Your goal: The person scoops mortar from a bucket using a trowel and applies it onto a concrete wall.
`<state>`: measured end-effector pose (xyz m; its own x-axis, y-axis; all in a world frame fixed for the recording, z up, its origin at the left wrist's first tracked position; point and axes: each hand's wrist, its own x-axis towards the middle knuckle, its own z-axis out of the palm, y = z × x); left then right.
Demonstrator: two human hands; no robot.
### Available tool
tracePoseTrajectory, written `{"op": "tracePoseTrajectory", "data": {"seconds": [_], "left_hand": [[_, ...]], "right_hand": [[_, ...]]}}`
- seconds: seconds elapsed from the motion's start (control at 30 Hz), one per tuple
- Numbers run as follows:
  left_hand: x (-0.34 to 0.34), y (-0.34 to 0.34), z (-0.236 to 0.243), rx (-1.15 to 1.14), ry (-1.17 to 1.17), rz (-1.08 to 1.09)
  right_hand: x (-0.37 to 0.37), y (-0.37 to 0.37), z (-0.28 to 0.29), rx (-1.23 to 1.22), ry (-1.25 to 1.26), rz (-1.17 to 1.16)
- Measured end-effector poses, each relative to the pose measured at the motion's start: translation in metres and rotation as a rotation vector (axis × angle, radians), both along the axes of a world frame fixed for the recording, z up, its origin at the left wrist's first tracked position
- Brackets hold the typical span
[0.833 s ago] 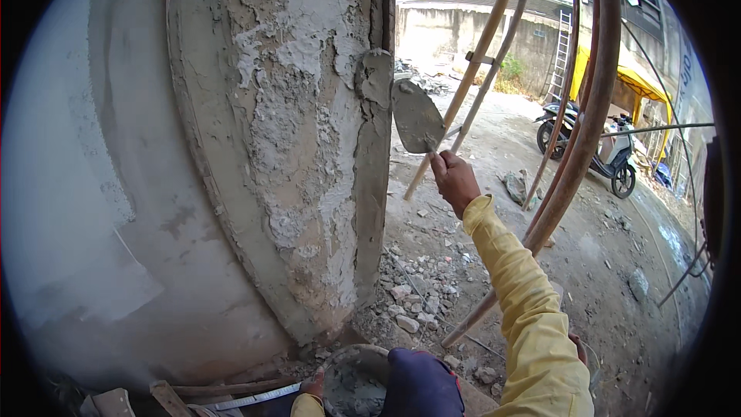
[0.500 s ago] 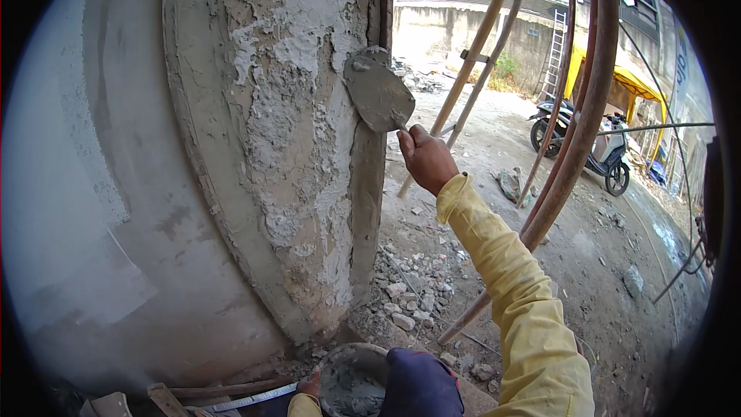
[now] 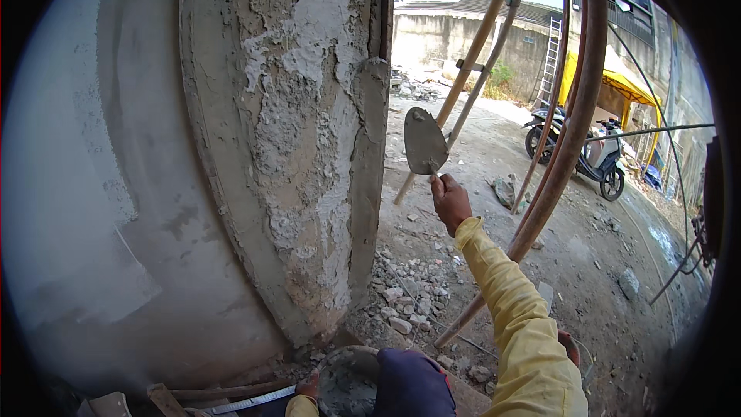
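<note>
My right hand (image 3: 451, 202) is closed round the handle of a trowel (image 3: 425, 141), held up to the right of a rough pillar (image 3: 301, 147). Grey mortar coats the blade, which is apart from the pillar. A band of wet mortar (image 3: 370, 131) runs down the pillar's right edge. Low in the view, my left hand (image 3: 309, 384) grips the left rim of a bucket (image 3: 346, 351) with grey mortar inside. Most of that hand's fingers are hard to see. My knee in dark cloth (image 3: 414, 384) covers the bucket's right side.
A thick brown pole (image 3: 567, 147) slants past my right sleeve. Bamboo poles (image 3: 482, 50) stand behind the trowel. Rubble (image 3: 405, 305) lies at the pillar's foot. Wood pieces (image 3: 166, 399) are at the lower left. A motor scooter (image 3: 598, 154) and a yellow canopy (image 3: 614, 77) stand farther off.
The trowel has come away from the pillar's right edge and moved right and down in my right hand. Fresh mortar shows where the blade was. My left hand stays at the bucket.
</note>
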<state>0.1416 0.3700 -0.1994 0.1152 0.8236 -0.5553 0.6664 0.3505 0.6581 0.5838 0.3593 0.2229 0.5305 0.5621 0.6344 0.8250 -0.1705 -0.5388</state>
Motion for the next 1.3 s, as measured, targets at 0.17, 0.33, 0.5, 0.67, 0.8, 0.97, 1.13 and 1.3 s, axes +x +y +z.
{"op": "tracePoseTrajectory", "data": {"seconds": [0.17, 0.33, 0.5, 0.67, 0.8, 0.97, 1.13, 1.3], "left_hand": [[-0.007, -0.006, 0.012, -0.027, -0.016, 0.014], [-0.003, -0.009, 0.025, 0.024, -0.086, 0.075], [-0.001, -0.011, 0.042, 0.002, -0.1, 0.1], [0.0, -0.007, 0.02, 0.045, -0.1, 0.118], [-0.003, -0.008, 0.028, -0.025, -0.059, 0.112], [-0.006, 0.002, -0.006, -0.009, -0.096, 0.068], [-0.008, 0.003, -0.028, 0.007, -0.074, 0.064], [0.001, -0.01, 0.029, -0.023, 0.036, 0.105]], "right_hand": [[-0.024, 0.006, 0.089, -0.036, -0.33, -0.032], [-0.026, 0.022, 0.154, -0.143, -0.388, -0.082], [-0.02, 0.01, 0.159, -0.16, -0.261, -0.123], [0.005, 0.006, 0.136, 0.024, 0.026, -0.077], [-0.043, 0.006, 0.157, 0.15, 0.386, 0.402], [-0.042, 0.043, 0.192, 0.042, 0.25, 0.519], [-0.013, 0.066, 0.187, -0.05, -0.207, 0.247], [0.029, 0.031, 0.166, -0.045, -0.219, 0.016]]}}
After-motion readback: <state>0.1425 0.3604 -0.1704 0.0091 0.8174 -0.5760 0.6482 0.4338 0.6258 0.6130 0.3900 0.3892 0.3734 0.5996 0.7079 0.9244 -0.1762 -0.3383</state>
